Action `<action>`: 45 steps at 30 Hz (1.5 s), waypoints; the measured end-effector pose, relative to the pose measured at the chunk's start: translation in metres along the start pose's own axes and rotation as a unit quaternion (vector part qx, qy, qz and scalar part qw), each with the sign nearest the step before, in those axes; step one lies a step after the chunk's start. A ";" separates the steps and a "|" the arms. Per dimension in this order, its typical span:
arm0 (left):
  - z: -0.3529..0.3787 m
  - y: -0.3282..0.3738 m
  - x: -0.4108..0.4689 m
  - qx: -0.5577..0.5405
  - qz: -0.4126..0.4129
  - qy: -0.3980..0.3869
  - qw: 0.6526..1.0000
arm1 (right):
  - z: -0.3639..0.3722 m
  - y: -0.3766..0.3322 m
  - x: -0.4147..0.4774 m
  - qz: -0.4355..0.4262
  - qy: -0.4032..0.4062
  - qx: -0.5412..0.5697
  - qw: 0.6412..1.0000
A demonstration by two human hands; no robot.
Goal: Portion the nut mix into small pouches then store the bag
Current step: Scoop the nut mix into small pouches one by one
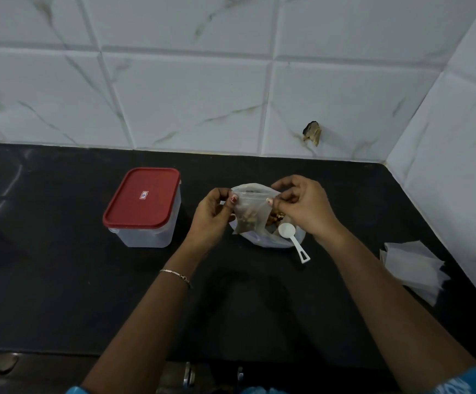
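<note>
Working at the black counter [60, 294] beneath the tiled wall [188, 95], we are partway through the portioning, and we judge it closer to the start than the end. Largest on the surface is the clear storage box with a red lid [143, 206], standing shut on our left, well apart from our hands; if that is where the bag goes, storing is not yet begun. At the right edge lies a loose stack of empty pouches [413, 268], which suggests several portions are left to fill. Between our hands, resting on the counter, sits the open bag of nut mix [276, 237], with nuts visible inside it. Above and in front of that bag we hold one small pouch [249, 214] upright; it already carries a modest portion of nuts in its lower half. Our left hand [214, 220] pinches the pouch's upper left corner between thumb and fingers, and our right hand [305, 209] pinches the upper right corner the same way, so both hands are closed on it, seemingly to press its top closed. We cannot tell whether that seal is made. Smallest, the white scoop [293, 240] rests with its bowl on the bag and its handle reaching onto the counter, free of either hand. No filled pouch set aside is visible anywhere.
</note>
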State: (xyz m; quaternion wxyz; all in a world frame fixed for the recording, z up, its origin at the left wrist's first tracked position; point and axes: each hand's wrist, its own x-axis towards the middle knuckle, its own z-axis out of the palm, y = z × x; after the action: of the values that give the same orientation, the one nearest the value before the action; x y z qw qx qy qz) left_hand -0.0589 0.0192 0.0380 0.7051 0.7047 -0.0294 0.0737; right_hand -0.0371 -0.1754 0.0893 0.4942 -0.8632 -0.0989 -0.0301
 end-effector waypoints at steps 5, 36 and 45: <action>-0.001 0.000 0.001 0.002 -0.003 0.004 1.000 | 0.008 0.001 -0.004 0.059 -0.002 0.070 0.996; 0.020 0.014 -0.001 -0.016 0.024 -0.055 0.998 | -0.002 -0.006 -0.020 0.063 -0.007 0.132 0.989; 0.020 0.013 -0.004 0.010 0.029 -0.058 0.998 | 0.015 -0.007 -0.022 0.038 -0.025 0.160 0.986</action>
State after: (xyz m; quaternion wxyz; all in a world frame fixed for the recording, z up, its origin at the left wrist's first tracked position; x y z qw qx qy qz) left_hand -0.0632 -0.0009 0.0507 0.6926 0.7137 -0.0899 0.0531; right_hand -0.0604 -0.1625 0.0845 0.6238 -0.7768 -0.0818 0.0268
